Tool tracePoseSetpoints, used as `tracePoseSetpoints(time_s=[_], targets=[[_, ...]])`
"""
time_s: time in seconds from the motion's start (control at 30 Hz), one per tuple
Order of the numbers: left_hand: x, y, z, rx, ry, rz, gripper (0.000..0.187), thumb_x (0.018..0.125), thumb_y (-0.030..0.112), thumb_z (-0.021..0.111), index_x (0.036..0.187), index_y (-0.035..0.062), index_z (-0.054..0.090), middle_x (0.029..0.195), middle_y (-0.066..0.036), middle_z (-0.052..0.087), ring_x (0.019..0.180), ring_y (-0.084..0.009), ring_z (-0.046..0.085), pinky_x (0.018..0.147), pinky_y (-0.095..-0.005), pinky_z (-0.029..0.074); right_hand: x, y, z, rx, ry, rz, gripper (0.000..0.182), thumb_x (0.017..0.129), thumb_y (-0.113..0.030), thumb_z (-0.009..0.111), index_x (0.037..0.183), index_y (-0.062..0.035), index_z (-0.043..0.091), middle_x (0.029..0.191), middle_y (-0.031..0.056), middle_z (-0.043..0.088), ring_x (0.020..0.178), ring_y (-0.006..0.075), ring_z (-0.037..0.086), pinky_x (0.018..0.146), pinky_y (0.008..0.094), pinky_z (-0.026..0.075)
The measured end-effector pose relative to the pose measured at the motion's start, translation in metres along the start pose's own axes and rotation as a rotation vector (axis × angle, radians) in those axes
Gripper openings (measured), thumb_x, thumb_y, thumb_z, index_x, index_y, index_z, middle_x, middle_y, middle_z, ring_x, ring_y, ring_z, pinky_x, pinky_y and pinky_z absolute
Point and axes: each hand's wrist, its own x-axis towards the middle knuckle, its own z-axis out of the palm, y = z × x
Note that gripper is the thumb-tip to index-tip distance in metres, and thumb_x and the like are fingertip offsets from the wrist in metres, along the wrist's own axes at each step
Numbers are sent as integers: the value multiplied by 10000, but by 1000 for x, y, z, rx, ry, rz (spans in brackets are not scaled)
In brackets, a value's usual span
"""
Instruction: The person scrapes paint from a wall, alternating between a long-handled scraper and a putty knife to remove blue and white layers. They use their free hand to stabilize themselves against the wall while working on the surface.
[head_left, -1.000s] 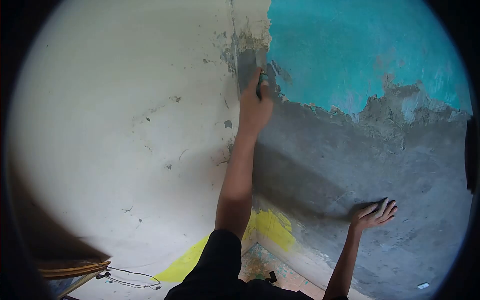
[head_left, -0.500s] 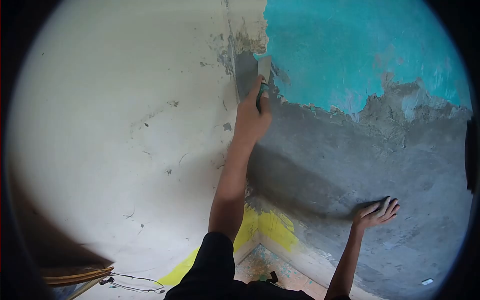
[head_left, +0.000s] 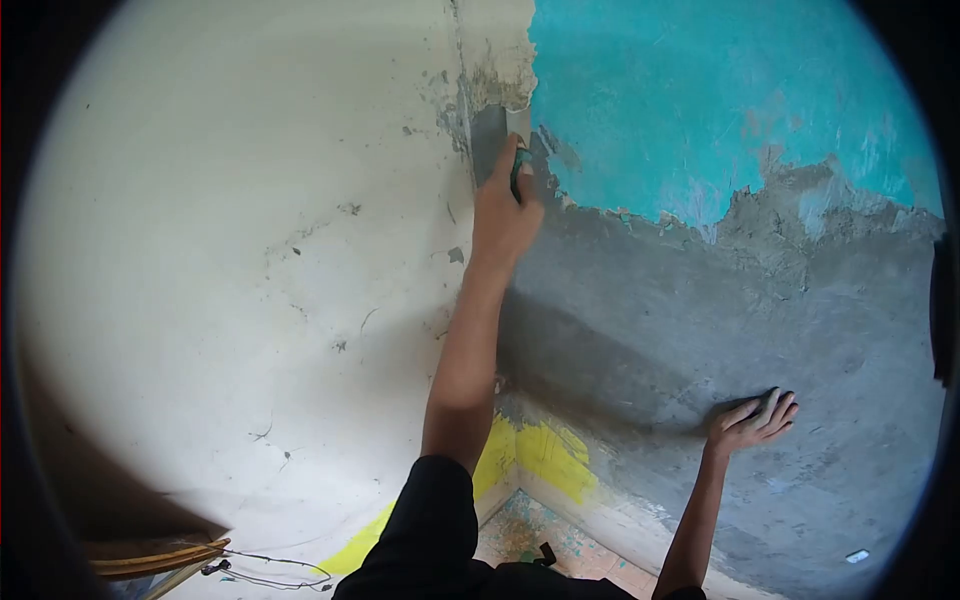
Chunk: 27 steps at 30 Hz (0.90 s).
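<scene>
Gripping left hand [head_left: 508, 218]: curled round scraper [head_left: 518, 122] beside turquoise paint [head_left: 735, 95].
Right hand [head_left: 755, 424]: spread, seemingly empty, likely bracing on grey wall [head_left: 640, 310].

The black top [head_left: 470, 582] looks plain. Its left sleeve [head_left: 430, 512] is short, tubular and slightly creased. The left hand [head_left: 507, 222] and right hand [head_left: 748, 428] are bare.

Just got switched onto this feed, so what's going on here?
A person's left hand grips a scraper, its blade up at the wall near the corner, beside the ragged edge of the turquoise paint. The right hand is spread on the grey wall surface lower down, no tool visible in it. Turquoise covers the wall above the grey, and bluish flecks lie on the floor.
</scene>
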Motion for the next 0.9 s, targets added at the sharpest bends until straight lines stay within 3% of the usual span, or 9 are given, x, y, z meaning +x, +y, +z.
tracePoseSetpoints(time_s=[0.2,0.33,0.4,0.43,0.53,0.6,0.83,0.9], targets=[[8,-14,9,-27,126,188,458,954,150,473,1396,34,448,908,-276,652,777,-403,649,709,-432,489,0,0,-1,1,5,4,387,981,-184,428,1310,-12,541,1440,176,463,1386,355,361,1153,500,173],[21,-10,8,23,48,56,460,955,153,476,1402,52,446,881,-261,658,727,-401,646,684,-436,491,-2,2,-1,-7,-13,-1,387,970,-169,433,1312,-18,531,1441,180,458,1386,361,359,1156,499,172],[20,-23,16,-40,185,255,460,954,152,485,1405,74,448,841,-249,658,696,-392,645,666,-437,489,-4,3,1,-3,-6,-1,389,968,-166,433,1314,-17,530,1440,181,458,1386,363,358,1156,500,171],[20,-25,17,-41,185,256,460,954,152,485,1405,74,448,841,-249,658,696,-392,645,666,-437,489,-4,4,2,1,-1,-5,390,967,-163,433,1316,-17,529,1440,181,459,1386,364,358,1156,501,170],[21,-20,14,-33,158,223,456,955,151,486,1405,86,449,827,-244,657,705,-389,652,665,-435,492,-2,3,1,15,3,-12,392,967,-164,435,1317,-15,528,1438,183,460,1385,366,359,1157,504,166],[28,-14,2,-74,1,74,452,984,198,469,1422,92,442,1113,-203,660,928,-288,655,856,-343,474,-3,4,1,2,1,0,390,977,-170,428,1317,-7,530,1443,185,456,1390,365,352,1156,502,165],[28,-9,-1,-28,5,190,410,991,220,470,1367,56,464,1066,-206,655,938,-303,659,842,-364,475,-2,1,-1,6,-6,-1,399,993,-188,415,1322,7,527,1453,189,448,1399,364,338,1156,502,160],[33,-5,-2,-51,19,123,364,992,230,473,1289,21,461,1009,-231,649,896,-314,654,815,-382,476,-2,2,1,1,-8,-3,400,994,-190,413,1324,7,525,1456,189,443,1400,364,336,1156,504,160]])
